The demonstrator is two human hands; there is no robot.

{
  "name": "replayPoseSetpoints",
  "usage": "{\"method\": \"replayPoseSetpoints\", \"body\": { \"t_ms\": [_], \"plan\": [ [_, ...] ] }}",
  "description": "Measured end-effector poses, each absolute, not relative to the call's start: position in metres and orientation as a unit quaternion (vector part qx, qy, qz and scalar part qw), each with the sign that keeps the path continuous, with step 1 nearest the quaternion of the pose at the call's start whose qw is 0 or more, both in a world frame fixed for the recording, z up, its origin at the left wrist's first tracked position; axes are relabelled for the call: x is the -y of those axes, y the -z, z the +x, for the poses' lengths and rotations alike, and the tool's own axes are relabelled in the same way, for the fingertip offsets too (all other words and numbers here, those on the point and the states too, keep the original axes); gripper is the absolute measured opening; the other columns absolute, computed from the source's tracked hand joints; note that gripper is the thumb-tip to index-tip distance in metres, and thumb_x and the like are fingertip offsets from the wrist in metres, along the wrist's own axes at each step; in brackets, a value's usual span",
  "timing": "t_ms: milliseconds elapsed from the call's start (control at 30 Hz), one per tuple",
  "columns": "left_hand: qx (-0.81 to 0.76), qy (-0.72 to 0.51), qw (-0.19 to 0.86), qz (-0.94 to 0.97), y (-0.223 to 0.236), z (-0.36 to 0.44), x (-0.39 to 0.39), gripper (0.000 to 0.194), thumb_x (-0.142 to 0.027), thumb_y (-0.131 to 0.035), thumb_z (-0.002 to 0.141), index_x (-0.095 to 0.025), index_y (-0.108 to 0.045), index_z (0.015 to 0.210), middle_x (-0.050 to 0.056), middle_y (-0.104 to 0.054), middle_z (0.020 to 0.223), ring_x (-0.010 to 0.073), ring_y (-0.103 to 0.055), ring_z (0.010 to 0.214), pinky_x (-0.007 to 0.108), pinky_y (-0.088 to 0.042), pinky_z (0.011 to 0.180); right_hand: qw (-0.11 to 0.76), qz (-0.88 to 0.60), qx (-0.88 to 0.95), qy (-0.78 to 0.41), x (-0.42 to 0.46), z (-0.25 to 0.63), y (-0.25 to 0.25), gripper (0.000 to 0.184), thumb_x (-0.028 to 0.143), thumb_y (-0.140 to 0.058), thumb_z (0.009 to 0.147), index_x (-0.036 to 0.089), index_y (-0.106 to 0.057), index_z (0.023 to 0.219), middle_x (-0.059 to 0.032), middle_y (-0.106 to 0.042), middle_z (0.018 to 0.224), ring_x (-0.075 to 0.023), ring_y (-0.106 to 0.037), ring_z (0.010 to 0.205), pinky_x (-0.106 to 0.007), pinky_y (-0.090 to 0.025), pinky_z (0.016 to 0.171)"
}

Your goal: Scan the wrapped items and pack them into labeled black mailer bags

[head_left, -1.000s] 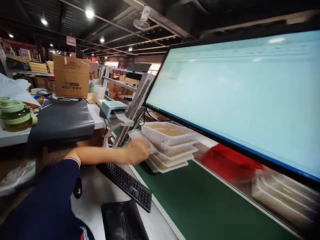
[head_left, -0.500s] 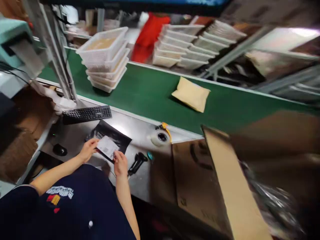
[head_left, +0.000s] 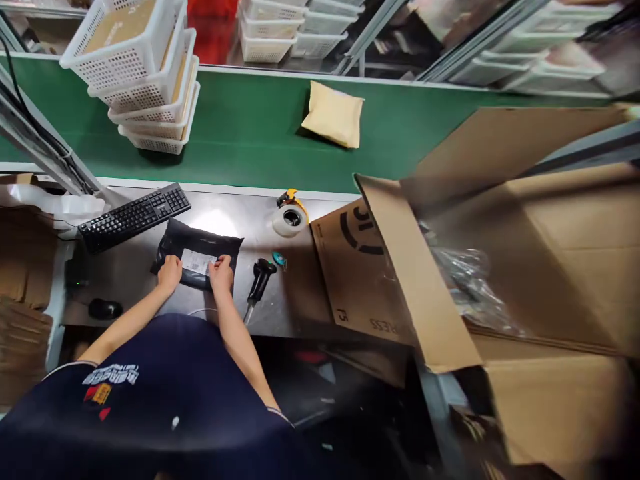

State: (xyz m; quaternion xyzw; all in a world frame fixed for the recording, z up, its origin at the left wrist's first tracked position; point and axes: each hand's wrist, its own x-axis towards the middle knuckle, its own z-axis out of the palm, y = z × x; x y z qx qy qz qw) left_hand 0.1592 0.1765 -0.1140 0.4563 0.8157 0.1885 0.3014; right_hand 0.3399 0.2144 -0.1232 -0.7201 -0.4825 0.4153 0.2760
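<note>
A black plastic mailer bag (head_left: 200,239) lies flat on the metal worktop in front of me. On top of it is a white printed shipping label (head_left: 195,261). My left hand (head_left: 170,274) is closed at the label's left edge, its fingertips partly hidden. At the other end, my right hand (head_left: 221,275) pinches the label's right edge between thumb and fingers. Just right of the bag lies a black handheld barcode scanner (head_left: 259,280), touched by neither hand.
A keyboard (head_left: 135,217) and mouse (head_left: 105,309) sit to the left. A tape dispenser (head_left: 290,219) stands near the green conveyor (head_left: 250,147), which carries stacked white baskets (head_left: 125,67) and a yellow padded envelope (head_left: 334,115). At right is a large open cardboard box (head_left: 357,273).
The label was held up, tilted, over the bag; now it lies flat on it between both hands. My view has turned right and downward, showing more of the box.
</note>
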Motion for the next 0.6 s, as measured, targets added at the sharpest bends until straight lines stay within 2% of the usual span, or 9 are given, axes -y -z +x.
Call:
{"method": "replayPoseSetpoints", "body": {
  "t_ms": [67, 133, 233, 267, 333, 400, 500, 600],
  "plan": [
    [-0.812, -0.157, 0.29, 0.481, 0.115, 0.155, -0.174, 0.018, -0.029, -0.052, 0.101, -0.021, -0.069, 0.1, 0.015, -0.068, 0.121, 0.0307, -0.073, 0.102, 0.043, -0.055, 0.089, 0.238, -0.727, 0.509, -0.395, -0.21, 0.344, 0.124, 0.034, 0.028, -0.068, 0.088, 0.021, -0.053, 0.118, -0.0072, -0.073, 0.098, -0.0253, -0.07, 0.097, -0.039, -0.05, 0.094],
    [-0.803, -0.141, 0.277, 0.509, 0.113, 0.15, -0.171, 0.027, -0.03, -0.047, 0.103, -0.019, -0.071, 0.109, 0.018, -0.068, 0.127, 0.0332, -0.071, 0.111, 0.046, -0.055, 0.095, 0.196, -0.737, 0.543, -0.352, -0.203, 0.349, 0.123, 0.048, 0.035, -0.068, 0.092, 0.017, -0.051, 0.133, -0.0148, -0.074, 0.114, -0.0297, -0.069, 0.11, -0.042, -0.051, 0.1],
    [-0.745, -0.14, 0.266, 0.595, 0.11, 0.15, -0.171, 0.04, -0.032, -0.045, 0.104, -0.018, -0.066, 0.135, 0.018, -0.059, 0.153, 0.0334, -0.056, 0.142, 0.048, -0.043, 0.118, 0.174, -0.718, 0.627, -0.246, -0.191, 0.35, 0.125, 0.061, 0.044, -0.058, 0.1, 0.008, -0.045, 0.149, -0.0269, -0.06, 0.147, -0.0346, -0.056, 0.139, -0.049, -0.045, 0.115],
    [-0.703, -0.136, 0.26, 0.647, 0.111, 0.152, -0.174, 0.047, -0.033, -0.046, 0.104, -0.018, -0.061, 0.145, 0.017, -0.052, 0.162, 0.0325, -0.046, 0.152, 0.049, -0.035, 0.126, 0.174, -0.687, 0.669, -0.223, -0.188, 0.348, 0.128, 0.062, 0.044, -0.053, 0.103, 0.007, -0.044, 0.152, -0.027, -0.051, 0.158, -0.0342, -0.047, 0.149, -0.05, -0.038, 0.123],
    [-0.604, -0.107, 0.246, 0.75, 0.117, 0.155, -0.179, 0.058, -0.036, -0.046, 0.103, -0.017, -0.048, 0.159, 0.014, -0.04, 0.172, 0.0317, -0.031, 0.162, 0.052, -0.017, 0.134, 0.146, -0.603, 0.755, -0.214, -0.181, 0.342, 0.137, 0.063, 0.042, -0.045, 0.107, 0.01, -0.039, 0.16, -0.0205, -0.035, 0.171, -0.0313, -0.028, 0.161, -0.054, -0.021, 0.133],
    [-0.538, -0.058, 0.23, 0.809, 0.126, 0.151, -0.182, 0.063, -0.038, -0.044, 0.104, -0.018, -0.04, 0.164, 0.013, -0.034, 0.174, 0.0316, -0.025, 0.164, 0.056, -0.009, 0.135, 0.091, -0.541, 0.801, -0.239, -0.174, 0.34, 0.147, 0.063, 0.042, -0.041, 0.108, 0.015, -0.033, 0.165, -0.0143, -0.029, 0.174, -0.0292, -0.022, 0.164, -0.059, -0.008, 0.134],
    [-0.561, -0.007, 0.205, 0.802, 0.14, 0.129, -0.176, 0.066, -0.043, -0.044, 0.104, -0.02, -0.036, 0.165, 0.011, -0.03, 0.176, 0.0312, -0.022, 0.165, 0.058, -0.006, 0.135, 0.039, -0.578, 0.773, -0.257, -0.16, 0.349, 0.156, 0.069, 0.044, -0.04, 0.108, 0.012, -0.028, 0.167, -0.0148, -0.021, 0.176, -0.03, -0.017, 0.166, -0.062, -0.003, 0.134],
    [-0.631, 0.004, 0.172, 0.756, 0.146, 0.099, -0.161, 0.071, -0.045, -0.046, 0.102, -0.017, -0.034, 0.166, 0.014, -0.024, 0.177, 0.0348, -0.017, 0.166, 0.062, -0.003, 0.134, 0.054, -0.657, 0.7, -0.275, -0.149, 0.364, 0.155, 0.076, 0.043, -0.046, 0.104, 0.005, -0.025, 0.166, -0.0194, -0.012, 0.177, -0.0333, -0.01, 0.166, -0.062, -0.003, 0.134]
  ]
}}
